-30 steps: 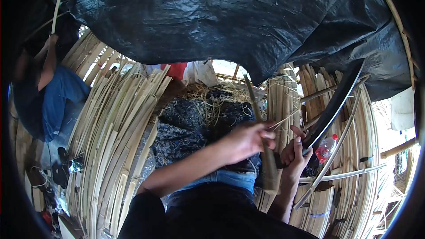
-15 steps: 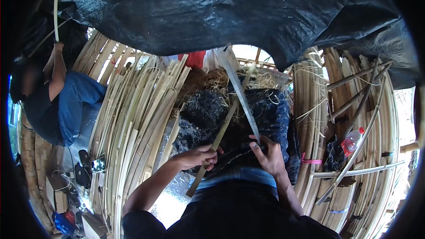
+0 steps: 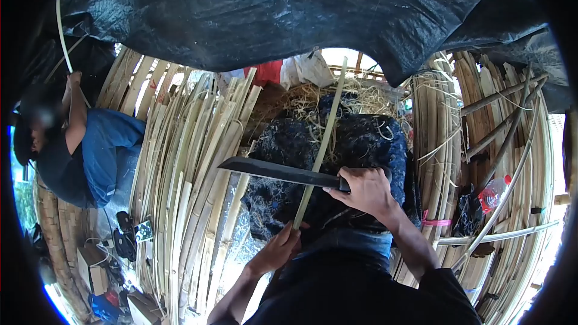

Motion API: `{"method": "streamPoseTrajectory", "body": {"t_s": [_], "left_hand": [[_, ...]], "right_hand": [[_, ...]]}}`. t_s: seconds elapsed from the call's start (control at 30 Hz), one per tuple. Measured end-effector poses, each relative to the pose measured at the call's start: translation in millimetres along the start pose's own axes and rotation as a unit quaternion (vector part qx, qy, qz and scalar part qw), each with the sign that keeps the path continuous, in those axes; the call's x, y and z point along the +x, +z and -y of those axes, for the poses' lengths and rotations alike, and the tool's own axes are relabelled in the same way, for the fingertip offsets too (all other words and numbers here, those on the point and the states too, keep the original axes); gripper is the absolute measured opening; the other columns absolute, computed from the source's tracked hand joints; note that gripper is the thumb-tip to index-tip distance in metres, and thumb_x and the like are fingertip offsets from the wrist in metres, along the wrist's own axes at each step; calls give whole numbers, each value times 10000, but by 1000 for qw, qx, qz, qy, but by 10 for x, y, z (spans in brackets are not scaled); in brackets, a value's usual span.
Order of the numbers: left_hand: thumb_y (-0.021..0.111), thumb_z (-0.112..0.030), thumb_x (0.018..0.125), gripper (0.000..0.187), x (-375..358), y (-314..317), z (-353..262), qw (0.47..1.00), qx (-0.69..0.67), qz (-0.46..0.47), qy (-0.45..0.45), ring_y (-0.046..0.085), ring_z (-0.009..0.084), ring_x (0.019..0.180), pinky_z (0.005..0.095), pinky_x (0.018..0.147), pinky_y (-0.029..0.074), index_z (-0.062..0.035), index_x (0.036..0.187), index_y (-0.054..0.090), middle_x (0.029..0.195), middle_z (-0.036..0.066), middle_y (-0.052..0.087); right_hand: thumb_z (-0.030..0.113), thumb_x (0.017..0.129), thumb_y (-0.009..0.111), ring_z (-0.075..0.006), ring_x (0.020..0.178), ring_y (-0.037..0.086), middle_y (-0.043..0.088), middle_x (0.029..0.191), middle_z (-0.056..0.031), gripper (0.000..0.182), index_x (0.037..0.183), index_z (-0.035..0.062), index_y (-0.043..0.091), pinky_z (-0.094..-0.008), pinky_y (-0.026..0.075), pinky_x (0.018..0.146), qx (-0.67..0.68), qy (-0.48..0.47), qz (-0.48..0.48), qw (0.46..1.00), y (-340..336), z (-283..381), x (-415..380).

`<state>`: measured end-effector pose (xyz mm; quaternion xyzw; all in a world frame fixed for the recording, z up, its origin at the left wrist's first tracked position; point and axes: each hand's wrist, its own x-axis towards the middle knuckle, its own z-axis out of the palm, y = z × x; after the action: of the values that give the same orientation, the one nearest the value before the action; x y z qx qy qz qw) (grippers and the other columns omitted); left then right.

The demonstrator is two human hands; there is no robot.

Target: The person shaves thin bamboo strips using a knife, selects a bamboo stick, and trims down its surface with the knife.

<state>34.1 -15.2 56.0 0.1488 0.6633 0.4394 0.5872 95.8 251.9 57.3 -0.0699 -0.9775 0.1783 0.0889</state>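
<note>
My right hand [image 3: 368, 191] is closed round the dark handle of a machete [image 3: 280, 171]. Its long blade points left and lies across a bamboo strip [image 3: 327, 135] in the head view. Low in the middle, my left hand [image 3: 278, 248] grips the strip near its lower end, with part of the fingers hidden behind it. From there the strip slants up and away over a dark patterned cloth [image 3: 271, 144] spread over my lap. Its far end stands out above a heap of thin shavings [image 3: 367, 99].
Long bamboo slats [image 3: 192, 144] are stacked at left, more bamboo [image 3: 430, 144] at right, tied with a pink band [image 3: 436, 222]. A seated person [image 3: 78, 138] at far left holds a long strip. Black sheeting [image 3: 289, 12] hangs overhead. A plastic bottle [image 3: 494, 195] lies among the right-hand bamboo.
The machete has swung from pointing away to pointing left across the strip. My right hand has turned and moved up; my left hand has moved down toward my body.
</note>
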Motion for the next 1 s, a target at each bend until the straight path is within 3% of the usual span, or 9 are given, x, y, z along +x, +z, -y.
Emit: {"method": "streamPoseTrajectory", "body": {"t_s": [0.13,0.33,0.4,0.53,0.57,0.73,0.8,0.97,1.0], "left_hand": [[329,-249,1099,298,-355,-99,303,992,-87,-9,-88,441,73,521,262,463,383,-98,1298,492,655,-10,423],[405,-133,1064,239,-465,-134,112,984,152,-94,-2,560,222,538,390,572,465,38,1182,522,639,106,530],[429,-112,1051,203,-205,-189,302,904,308,-138,261,569,231,571,399,580,464,39,1126,541,691,121,556],[463,-103,1031,158,118,-198,206,971,175,-146,73,598,305,649,418,583,460,27,1051,551,780,141,599],[461,-107,1032,160,168,-86,373,911,239,-228,248,592,324,606,423,587,457,26,1024,548,699,146,586],[454,-119,1041,173,190,159,363,792,413,-303,331,575,315,575,434,574,447,27,998,536,670,161,564],[453,-126,1040,178,57,253,148,958,150,-210,123,590,324,581,437,567,448,19,981,537,670,158,575],[414,-152,1056,206,-141,411,136,960,141,-219,106,608,304,556,419,544,444,4,971,518,615,159,559],[414,-152,1056,206,-130,412,122,960,142,-220,103,608,304,556,419,544,444,4,971,518,615,159,559]], "right_hand": [[533,849,702,-265,539,661,638,623,-65,494,754,56,614,-378,526,496,41,19,83,996,117,54,-255],[463,842,752,-256,539,659,612,609,-63,440,866,48,607,-372,523,507,204,8,77,976,-75,264,-407],[418,851,755,-248,561,671,630,647,-78,415,921,40,598,-356,525,507,211,-11,77,974,-93,273,-411],[429,903,690,-242,569,685,651,654,-104,413,917,25,603,-346,537,491,114,-28,49,992,17,348,-394],[460,917,658,-247,542,676,644,624,-103,441,919,22,611,-354,541,483,86,-13,53,995,140,345,-432],[581,912,600,-227,462,648,626,552,-91,574,948,11,650,-352,526,413,6,-26,145,989,357,354,-441],[608,906,588,-212,453,644,627,552,-83,595,929,17,649,-346,520,403,2,-65,117,991,392,343,-450],[668,901,544,-189,422,621,611,537,-55,642,841,38,650,-336,493,376,-82,-122,-7,989,371,26,-329],[662,907,539,-200,423,624,614,540,-54,632,821,48,660,-349,486,368,-43,-39,74,996,280,-63,-245]]}}
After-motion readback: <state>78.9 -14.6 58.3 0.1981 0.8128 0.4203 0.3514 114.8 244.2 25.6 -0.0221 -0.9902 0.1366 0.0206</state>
